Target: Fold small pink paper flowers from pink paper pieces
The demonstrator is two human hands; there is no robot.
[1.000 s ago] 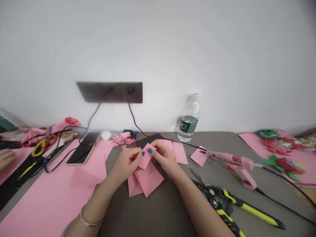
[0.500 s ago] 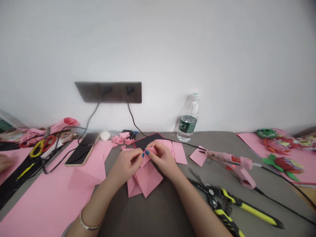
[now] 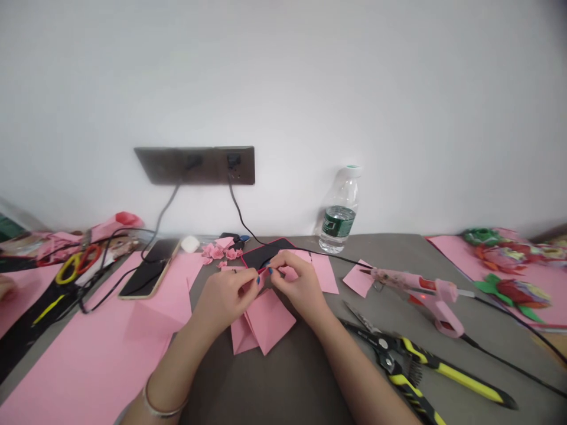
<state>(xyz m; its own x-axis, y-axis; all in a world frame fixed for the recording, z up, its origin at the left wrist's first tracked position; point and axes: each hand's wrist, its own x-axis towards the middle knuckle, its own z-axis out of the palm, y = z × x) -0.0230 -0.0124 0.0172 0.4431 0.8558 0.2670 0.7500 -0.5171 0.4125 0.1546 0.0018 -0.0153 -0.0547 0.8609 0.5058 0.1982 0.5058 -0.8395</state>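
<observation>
Matt Paper, Clear Plastic, Bare Metal

The pink paper [image 3: 263, 276] that my fingers [image 3: 250, 289] pinch looks thin and matt; my nails [image 3: 258, 280] are glossy blue. The bottle [image 3: 340, 193] is of clear, shiny plastic. Behind it, the wall [image 3: 398, 118] looks smooth and matt. Left of the bottle, the phone [image 3: 144, 282] has a glossy screen. To the bottle's right, the glue gun [image 3: 436, 307] seems of smooth pink plastic. In front of the bottle, the pliers [image 3: 385, 348] join bare metal with plastic-looking grips.

Pinched paper [image 3: 263, 284] mostly hidden by fingertips [image 3: 271, 271], co-worker's hand [image 3: 5, 287] cut off left, bottle label [image 3: 338, 221] illegible
</observation>
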